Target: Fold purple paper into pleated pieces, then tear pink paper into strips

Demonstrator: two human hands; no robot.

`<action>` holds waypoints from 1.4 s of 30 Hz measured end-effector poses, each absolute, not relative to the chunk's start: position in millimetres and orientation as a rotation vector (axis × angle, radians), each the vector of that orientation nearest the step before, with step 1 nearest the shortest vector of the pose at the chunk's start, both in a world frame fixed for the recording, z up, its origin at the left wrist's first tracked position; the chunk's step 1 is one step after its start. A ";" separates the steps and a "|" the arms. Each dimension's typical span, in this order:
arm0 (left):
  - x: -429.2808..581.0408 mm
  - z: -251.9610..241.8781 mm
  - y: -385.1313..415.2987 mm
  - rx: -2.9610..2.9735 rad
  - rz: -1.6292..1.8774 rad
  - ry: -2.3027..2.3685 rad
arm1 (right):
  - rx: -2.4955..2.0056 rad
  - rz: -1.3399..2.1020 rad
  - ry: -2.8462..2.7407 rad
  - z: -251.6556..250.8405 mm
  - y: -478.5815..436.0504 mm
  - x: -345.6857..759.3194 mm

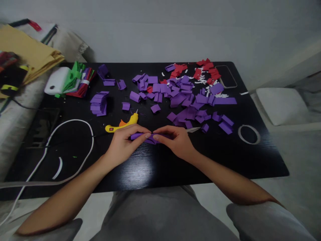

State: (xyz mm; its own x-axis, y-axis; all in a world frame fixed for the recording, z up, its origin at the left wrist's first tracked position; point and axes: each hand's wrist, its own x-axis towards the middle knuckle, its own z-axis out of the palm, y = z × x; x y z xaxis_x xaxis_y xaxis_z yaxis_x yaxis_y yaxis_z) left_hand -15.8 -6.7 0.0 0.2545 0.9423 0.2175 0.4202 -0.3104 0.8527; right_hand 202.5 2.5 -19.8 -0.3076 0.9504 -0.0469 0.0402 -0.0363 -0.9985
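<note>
Between my two hands is a folded strip of purple paper [150,138], held just above the black table. My left hand [127,139] pinches its left part with thumb and fingers. On the other side my right hand [177,139] pinches it, and the two thumbs almost meet at the middle. A yellow glue gun [122,124] lies right behind my left hand. The pointed blades of scissors [193,129] stick out beyond my right hand; their handles are hidden. Many folded purple paper pieces [180,98] are piled behind my hands.
Red paper pieces [208,68] and white scraps lie at the back right, near a phone-shaped frame [227,77]. A tape ring [249,134] sits at right. A white cable [91,134] loops across the left side. Bundled coloured paper [77,80] lies at the back left.
</note>
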 end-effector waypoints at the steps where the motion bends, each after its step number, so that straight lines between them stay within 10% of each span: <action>1: -15.3 0.2 -6.8 1.854 0.987 1.241 | -1.093 1.468 -1.441 -19.5 2.7 202.7; 42: -3.0 -14.4 -6.6 1.474 1.039 1.194 | -1.147 1.730 -0.997 -27.7 3.9 194.4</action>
State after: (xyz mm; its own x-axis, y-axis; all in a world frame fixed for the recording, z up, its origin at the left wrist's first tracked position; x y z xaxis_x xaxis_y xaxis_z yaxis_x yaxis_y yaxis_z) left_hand -3.0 -6.6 -14.4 0.1660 0.9848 0.0519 0.1876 -0.0832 0.9787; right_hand 194.4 3.9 -27.7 -0.2548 0.9186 -0.3020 -0.1990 -0.3555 -0.9133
